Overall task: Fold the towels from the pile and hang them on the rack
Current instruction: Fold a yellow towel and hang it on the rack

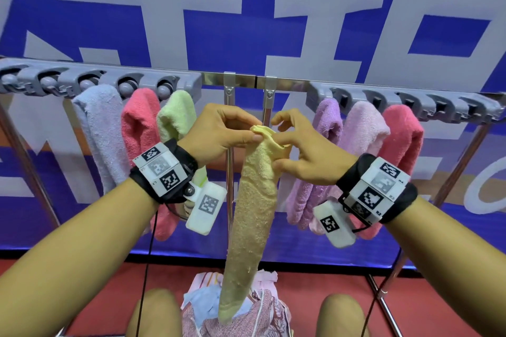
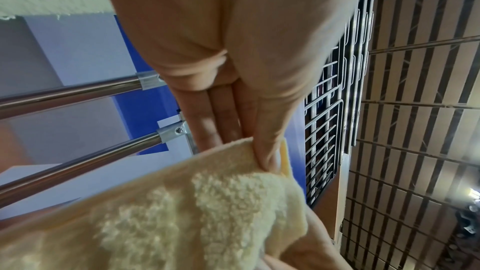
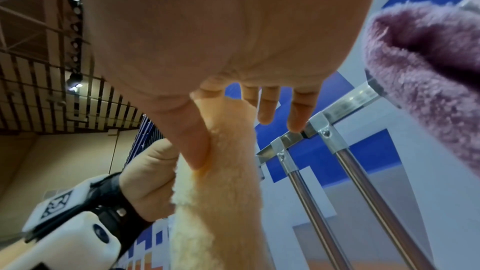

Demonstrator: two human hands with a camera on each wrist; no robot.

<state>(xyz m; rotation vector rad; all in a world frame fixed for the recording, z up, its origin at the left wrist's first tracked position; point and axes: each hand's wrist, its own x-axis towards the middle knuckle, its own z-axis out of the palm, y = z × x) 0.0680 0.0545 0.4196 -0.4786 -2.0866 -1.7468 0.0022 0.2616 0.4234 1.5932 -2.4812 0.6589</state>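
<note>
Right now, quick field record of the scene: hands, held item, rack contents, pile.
held item: yellow towel, hanging long and narrow
left hand: pinches the towel's top edge
right hand: pinches the same top end, other fingers spread
rack: six towels hung
left clips: blue towel, pink towel, green towel
right clips: purple towel, light pink towel, second pink towel
pile: on the floor below

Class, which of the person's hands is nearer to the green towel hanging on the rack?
Left. The left hand is just right of the green towel, almost beside it; the right hand is farther right, beyond the yellow towel.
</note>
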